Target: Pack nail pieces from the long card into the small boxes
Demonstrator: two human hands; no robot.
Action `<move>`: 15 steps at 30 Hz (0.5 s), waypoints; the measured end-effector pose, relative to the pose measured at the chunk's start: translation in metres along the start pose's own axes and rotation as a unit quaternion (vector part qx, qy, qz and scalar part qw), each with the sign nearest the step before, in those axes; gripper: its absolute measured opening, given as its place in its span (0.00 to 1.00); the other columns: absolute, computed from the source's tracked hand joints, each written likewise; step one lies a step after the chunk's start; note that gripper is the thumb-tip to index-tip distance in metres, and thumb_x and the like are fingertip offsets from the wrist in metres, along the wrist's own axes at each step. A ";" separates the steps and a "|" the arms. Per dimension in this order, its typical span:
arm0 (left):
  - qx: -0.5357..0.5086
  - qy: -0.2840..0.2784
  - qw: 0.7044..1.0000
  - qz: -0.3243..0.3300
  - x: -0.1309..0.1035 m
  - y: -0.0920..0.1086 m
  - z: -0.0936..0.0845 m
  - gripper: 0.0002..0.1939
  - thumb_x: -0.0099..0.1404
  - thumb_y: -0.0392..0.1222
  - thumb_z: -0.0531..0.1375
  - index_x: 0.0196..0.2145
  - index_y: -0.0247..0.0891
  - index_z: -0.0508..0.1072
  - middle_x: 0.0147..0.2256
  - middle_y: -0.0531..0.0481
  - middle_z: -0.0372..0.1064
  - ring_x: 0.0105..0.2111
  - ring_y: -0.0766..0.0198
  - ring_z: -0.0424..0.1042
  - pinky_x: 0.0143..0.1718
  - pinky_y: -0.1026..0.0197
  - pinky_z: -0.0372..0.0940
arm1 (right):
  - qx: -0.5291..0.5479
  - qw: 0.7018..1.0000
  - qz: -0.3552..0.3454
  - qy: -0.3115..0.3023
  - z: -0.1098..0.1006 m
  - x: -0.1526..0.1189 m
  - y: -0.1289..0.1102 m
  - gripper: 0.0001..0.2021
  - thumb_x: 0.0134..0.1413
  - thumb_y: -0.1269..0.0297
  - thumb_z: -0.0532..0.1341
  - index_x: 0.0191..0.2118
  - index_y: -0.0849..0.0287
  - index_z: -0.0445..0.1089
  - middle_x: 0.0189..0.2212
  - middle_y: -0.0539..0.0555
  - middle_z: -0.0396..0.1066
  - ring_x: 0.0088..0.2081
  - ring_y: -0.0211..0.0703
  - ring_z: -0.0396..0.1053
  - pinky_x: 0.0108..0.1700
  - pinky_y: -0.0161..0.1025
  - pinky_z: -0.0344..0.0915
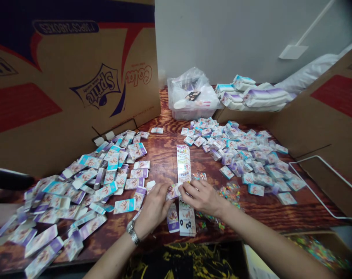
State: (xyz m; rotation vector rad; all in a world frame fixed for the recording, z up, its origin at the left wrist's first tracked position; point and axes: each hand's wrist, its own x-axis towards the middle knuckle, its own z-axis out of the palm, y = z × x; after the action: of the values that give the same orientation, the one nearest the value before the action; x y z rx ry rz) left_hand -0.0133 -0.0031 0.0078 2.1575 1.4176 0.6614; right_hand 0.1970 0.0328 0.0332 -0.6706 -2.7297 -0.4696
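the left hand [155, 207] (a metal watch [133, 232] at its wrist) grips a small printed box [172, 192], and the right hand [201, 197] pinches the box's other end, above the table [164, 155]. beneath and beyond the fingers lies a strip of printed leaflets [184, 162], with small bags of colourful pieces [229, 193] just to the right. more little boxes spread in a heap on the left [107, 172] and another on the right [242, 149]

Small box [172, 192] — white and purple, printed, held lengthwise across, slightly tilted, right end partly hidden by fingertips. Printed leaflets [183, 162] — white, overlapping in a long strip running away from the near edge; small coloured ovals on far part, dark shapes on near part. Middle covered.
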 end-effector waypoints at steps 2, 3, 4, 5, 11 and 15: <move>0.002 -0.010 1.000 0.001 0.001 0.003 -0.001 0.20 0.61 0.32 0.55 0.51 0.36 0.59 0.45 0.42 0.62 0.45 0.55 0.63 0.48 0.50 0.62 | 0.016 1.000 -0.020 0.004 0.003 -0.002 -0.001 0.10 0.59 0.73 0.52 0.42 0.59 0.68 0.39 0.56 0.71 0.34 0.42 0.65 0.32 0.38 0.61; 0.004 -0.014 1.000 0.000 0.002 0.005 -0.001 0.20 0.61 0.32 0.54 0.51 0.35 0.59 0.45 0.42 0.62 0.45 0.55 0.63 0.48 0.50 0.63 | 0.035 0.999 -0.020 0.001 0.005 -0.002 -0.002 0.11 0.59 0.73 0.52 0.43 0.60 0.68 0.39 0.56 0.71 0.34 0.42 0.65 0.33 0.39 0.63; 0.008 -0.016 1.000 -0.002 0.002 0.006 -0.001 0.19 0.61 0.32 0.54 0.51 0.35 0.59 0.44 0.42 0.62 0.45 0.55 0.63 0.47 0.50 0.63 | 0.061 0.998 -0.008 -0.003 0.006 -0.002 -0.003 0.11 0.59 0.74 0.52 0.44 0.60 0.68 0.40 0.57 0.71 0.36 0.43 0.65 0.35 0.39 0.64; 0.011 -0.017 1.000 -0.005 0.002 0.007 -0.001 0.19 0.61 0.32 0.54 0.51 0.35 0.59 0.44 0.42 0.62 0.45 0.55 0.63 0.47 0.50 0.63 | 0.096 0.995 0.016 -0.007 0.006 -0.001 -0.004 0.12 0.59 0.75 0.51 0.44 0.61 0.68 0.40 0.58 0.70 0.37 0.44 0.65 0.37 0.40 0.65; 0.037 -0.015 0.999 0.002 -0.002 0.007 0.004 0.22 0.61 0.31 0.53 0.53 0.35 0.56 0.45 0.41 0.60 0.44 0.54 0.62 0.46 0.49 0.63 | 0.365 0.906 0.216 -0.015 0.002 0.007 -0.010 0.09 0.58 0.72 0.54 0.42 0.60 0.68 0.40 0.58 0.68 0.42 0.44 0.66 0.44 0.41 0.66; 0.053 -0.003 0.998 0.013 -0.002 0.008 0.009 0.23 0.61 0.30 0.53 0.54 0.34 0.55 0.45 0.40 0.60 0.44 0.54 0.62 0.46 0.49 0.63 | 0.384 0.873 0.300 0.025 0.007 0.009 -0.014 0.11 0.57 0.74 0.54 0.45 0.56 0.66 0.37 0.55 0.68 0.41 0.43 0.67 0.43 0.42 0.67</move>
State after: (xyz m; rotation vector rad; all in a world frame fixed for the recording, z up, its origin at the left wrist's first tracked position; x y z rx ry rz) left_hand -0.0030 -0.0090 0.0060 2.2616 1.4531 0.6013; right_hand 0.1815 0.0269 0.0270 -1.1414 -2.1776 0.6929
